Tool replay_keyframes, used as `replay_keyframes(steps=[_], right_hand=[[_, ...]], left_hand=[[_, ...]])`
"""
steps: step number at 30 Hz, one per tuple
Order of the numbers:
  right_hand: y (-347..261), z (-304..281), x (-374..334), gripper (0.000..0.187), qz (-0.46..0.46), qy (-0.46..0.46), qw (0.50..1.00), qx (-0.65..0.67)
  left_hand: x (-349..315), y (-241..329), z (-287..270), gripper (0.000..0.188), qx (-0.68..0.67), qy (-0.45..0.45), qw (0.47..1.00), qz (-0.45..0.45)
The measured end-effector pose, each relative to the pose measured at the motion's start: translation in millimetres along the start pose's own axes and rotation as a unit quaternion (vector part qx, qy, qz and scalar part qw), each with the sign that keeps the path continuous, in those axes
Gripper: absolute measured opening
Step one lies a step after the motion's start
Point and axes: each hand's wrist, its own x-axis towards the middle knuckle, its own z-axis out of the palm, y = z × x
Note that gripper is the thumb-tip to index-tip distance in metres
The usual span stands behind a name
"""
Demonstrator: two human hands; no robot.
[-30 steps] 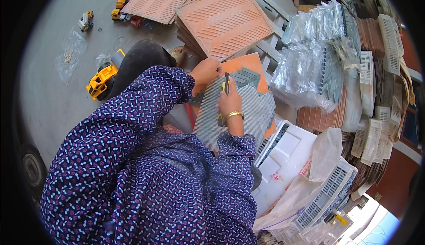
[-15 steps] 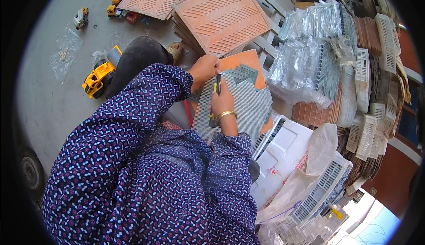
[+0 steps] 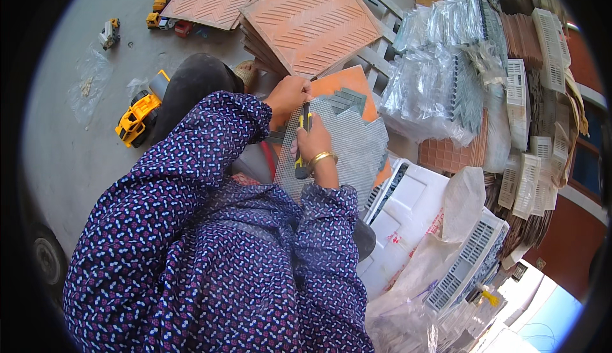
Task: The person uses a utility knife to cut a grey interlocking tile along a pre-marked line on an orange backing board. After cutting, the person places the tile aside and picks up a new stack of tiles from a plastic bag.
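My right hand (image 3: 314,139) is closed around a yellow-and-black utility knife (image 3: 301,165), its front end pointing away from me. Under it lies a light grey mesh sheet (image 3: 354,150) with a zigzag right edge. Dark grey tile strips (image 3: 345,100) show past the sheet's far edge. Sheet and strips rest on an orange board (image 3: 354,80). At the sheet's far left edge my left hand (image 3: 289,95) pinches the mesh, close to the knife's front end. The fingertips partly hide the blade, so its contact with the mesh cannot be made out.
Orange herringbone-patterned trays (image 3: 312,21) are stacked beyond my hands. Plastic-wrapped grey tile sheets (image 3: 426,85) stand at right, above a white foam box (image 3: 408,216). White slotted crates (image 3: 468,260) sit nearer. A yellow toy loader (image 3: 138,118) stands on the floor at left.
The whole view has shifted slightly. My right hand has turned a little on the knife, so more of its handle shows. Both hands keep about the same place on the mesh.
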Motion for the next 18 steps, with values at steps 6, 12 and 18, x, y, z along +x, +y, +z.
replay_keyframes(steps=[6, 12, 18], right_hand=[[-0.2, 8.0, -4.3, 0.051, 0.006, 0.024, 1.000, 0.015], [25.1, 28.9, 27.2, 0.049, -0.092, 0.133, 0.987, -0.018], [48.8, 13.8, -13.0, 0.054, -0.088, 0.197, 0.967, 0.134]], left_hand=[[6.3, 0.4, 0.5, 0.012, 0.019, -0.010, 1.000, 0.015], [10.9, 6.8, -9.4, 0.014, 0.104, 0.018, 0.991, 0.084], [30.1, -45.0, -2.8, 0.016, 0.266, -0.061, 0.953, 0.131]])
